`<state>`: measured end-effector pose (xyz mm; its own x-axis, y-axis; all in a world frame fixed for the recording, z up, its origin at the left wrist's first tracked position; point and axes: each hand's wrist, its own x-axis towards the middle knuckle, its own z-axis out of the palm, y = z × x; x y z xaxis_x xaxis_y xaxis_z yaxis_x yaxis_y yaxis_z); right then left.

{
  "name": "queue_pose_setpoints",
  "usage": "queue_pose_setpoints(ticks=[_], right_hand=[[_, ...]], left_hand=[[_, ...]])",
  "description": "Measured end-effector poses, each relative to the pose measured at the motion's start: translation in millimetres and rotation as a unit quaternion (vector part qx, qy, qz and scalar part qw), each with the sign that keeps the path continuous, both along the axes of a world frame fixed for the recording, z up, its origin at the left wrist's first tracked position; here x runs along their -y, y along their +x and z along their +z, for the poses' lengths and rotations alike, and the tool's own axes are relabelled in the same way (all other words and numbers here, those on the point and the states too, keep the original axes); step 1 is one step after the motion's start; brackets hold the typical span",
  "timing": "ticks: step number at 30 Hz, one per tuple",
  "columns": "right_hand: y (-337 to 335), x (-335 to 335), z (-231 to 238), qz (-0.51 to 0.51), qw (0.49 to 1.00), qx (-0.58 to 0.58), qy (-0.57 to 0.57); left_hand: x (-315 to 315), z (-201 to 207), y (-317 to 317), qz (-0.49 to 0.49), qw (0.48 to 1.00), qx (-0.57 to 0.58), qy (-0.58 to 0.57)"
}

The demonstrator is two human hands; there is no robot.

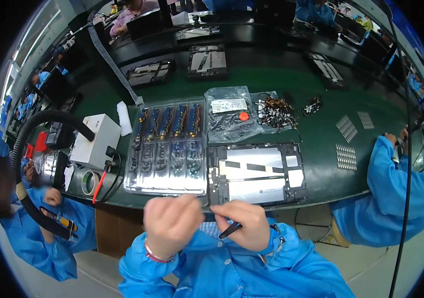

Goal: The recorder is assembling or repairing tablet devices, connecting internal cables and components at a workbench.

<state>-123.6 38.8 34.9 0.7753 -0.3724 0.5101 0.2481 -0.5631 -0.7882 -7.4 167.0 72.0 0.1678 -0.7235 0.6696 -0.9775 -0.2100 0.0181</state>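
Note:
My left hand (pixel 172 221) is raised in front of the bench edge, just below the clear tray (pixel 165 191). Its fingers are curled in and slightly blurred; whatever they may pinch is hidden. Close beside it, my right hand (pixel 249 226) is closed around a slim black tool (pixel 230 229), whose tapered end sticks out below the fingers. Its exact kind does not show. Straight beyond my right hand lies an opened tablet-like device (pixel 251 186) with silver panels, black strips and a dark frame. The tray to its left has rows of small boards and dark parts.
Behind the device are a plastic bag (pixel 227 126) and a pile of small cable parts (pixel 276 111). Metal pieces (pixel 346 157) lie in rows at right. A white box (pixel 95 141), black hose (pixel 28 193) and tape roll (pixel 90 183) stand left. Co-workers sit at both sides.

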Motion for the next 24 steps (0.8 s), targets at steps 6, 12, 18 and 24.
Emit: queue_pose_setpoints(ticks=[6, 12, 18, 24], right_hand=[[-9.4, 0.5, -28.5, 0.084, 0.986, -0.108, 0.099], [-3.8, 8.4, -33.4, 0.112, 0.978, -0.135, 0.116], [2.1, 7.3, -33.1, 0.132, 0.972, -0.148, 0.130], [-0.4, 9.8, -32.1, 0.145, 0.962, -0.152, 0.173]], left_hand=[[-96.8, -59.0, 25.3, 0.386, 0.903, -0.147, -0.118], [-178.9, -144.8, 18.9, 0.669, 0.693, -0.267, 0.025], [-105.2, -82.3, 7.4, 0.429, 0.755, -0.472, -0.154], [-3.9, -52.1, -16.4, 0.068, 0.891, -0.420, -0.160]])
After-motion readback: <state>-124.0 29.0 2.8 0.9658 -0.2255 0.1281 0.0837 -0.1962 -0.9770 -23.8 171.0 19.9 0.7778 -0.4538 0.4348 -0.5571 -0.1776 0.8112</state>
